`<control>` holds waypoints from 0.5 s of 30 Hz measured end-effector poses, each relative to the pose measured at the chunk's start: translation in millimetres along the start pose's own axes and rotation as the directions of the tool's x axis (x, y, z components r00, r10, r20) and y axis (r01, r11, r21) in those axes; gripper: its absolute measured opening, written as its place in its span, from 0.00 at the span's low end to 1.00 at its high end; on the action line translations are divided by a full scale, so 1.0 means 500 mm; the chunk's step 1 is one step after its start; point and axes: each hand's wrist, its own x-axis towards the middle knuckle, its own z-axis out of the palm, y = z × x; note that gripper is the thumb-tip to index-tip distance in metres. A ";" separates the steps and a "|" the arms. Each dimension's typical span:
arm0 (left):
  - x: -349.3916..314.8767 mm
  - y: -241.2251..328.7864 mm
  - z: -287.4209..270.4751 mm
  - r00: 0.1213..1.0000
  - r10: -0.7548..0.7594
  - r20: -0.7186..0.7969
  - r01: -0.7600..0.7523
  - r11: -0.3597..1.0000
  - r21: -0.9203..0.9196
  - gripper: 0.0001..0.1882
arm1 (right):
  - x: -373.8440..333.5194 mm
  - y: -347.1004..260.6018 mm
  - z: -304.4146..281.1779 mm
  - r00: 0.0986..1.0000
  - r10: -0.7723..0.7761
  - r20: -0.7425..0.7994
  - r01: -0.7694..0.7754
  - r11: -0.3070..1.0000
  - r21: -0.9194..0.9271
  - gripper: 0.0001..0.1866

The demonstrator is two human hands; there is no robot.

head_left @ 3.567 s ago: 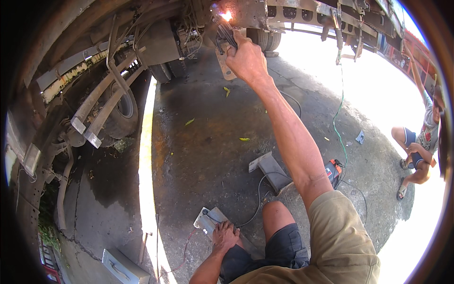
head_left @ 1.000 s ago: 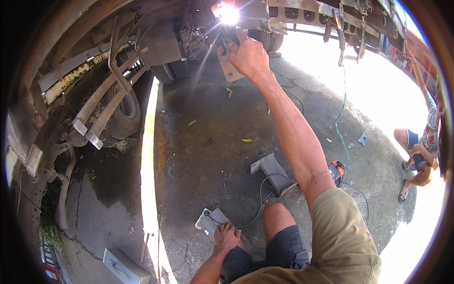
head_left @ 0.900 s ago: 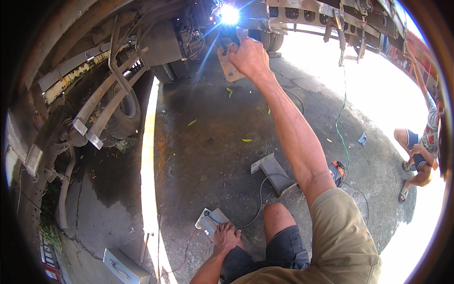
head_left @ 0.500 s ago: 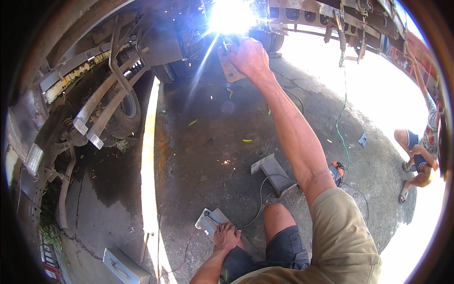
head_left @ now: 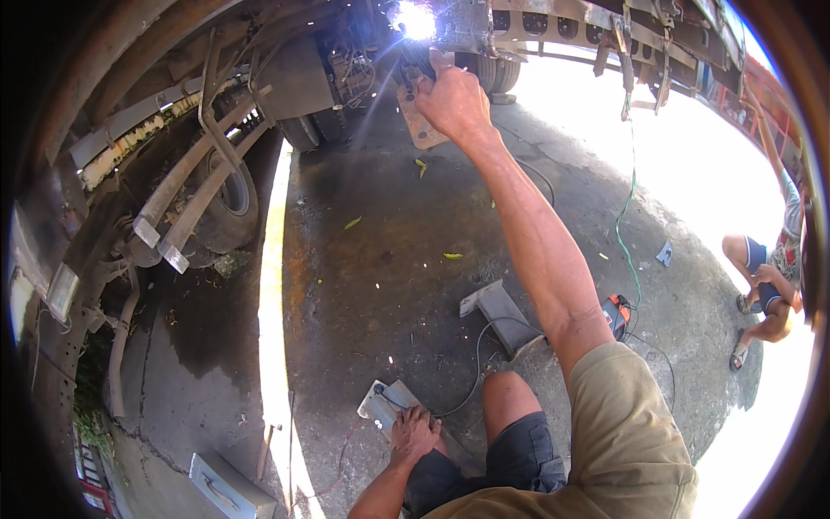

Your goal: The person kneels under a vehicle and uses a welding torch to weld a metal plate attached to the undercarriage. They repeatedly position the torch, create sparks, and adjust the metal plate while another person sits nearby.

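My right hand [head_left: 454, 97] is raised at arm's length, closed around a dark welding electrode holder [head_left: 418, 59]. Just beyond the holder, a bright white welding arc [head_left: 415, 21] burns against the underside of a vehicle frame [head_left: 464, 26]. A metal plate with holes [head_left: 418, 121] hangs just below and left of that hand. My left hand [head_left: 413, 432] rests on my left knee, fingers lying flat and holding nothing. Beside its fingertips is a grey metal bracket [head_left: 378, 401] with a cable over it.
A grey metal channel piece [head_left: 501, 313] and an orange-and-black machine [head_left: 616, 313] stand right of my knees. A green cable [head_left: 619, 229] hangs down there. Bent steel arms [head_left: 186, 203] jut out at left near a tyre [head_left: 233, 192]. Another person [head_left: 769, 277] sits at far right.
The arc's glare has shrunk, so the holder and the frame around it show more clearly. The glowing sparks on the floor have gone. Both my hands have kept nearly the same place.
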 end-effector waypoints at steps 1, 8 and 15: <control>0.000 0.000 0.001 1.000 -0.002 0.001 0.002 1.000 0.001 0.30 | 0.000 -0.002 -0.002 1.000 -0.001 0.003 0.001 1.000 -0.004 0.31; 0.000 0.001 -0.004 1.000 0.004 0.015 -0.004 1.000 0.001 0.31 | 0.000 0.001 -0.006 1.000 0.001 0.021 -0.001 1.000 0.006 0.31; 0.000 0.006 -0.012 0.999 0.003 0.033 -0.003 1.000 0.005 0.31 | -0.003 0.001 -0.008 1.000 0.008 -0.005 -0.008 1.000 0.004 0.30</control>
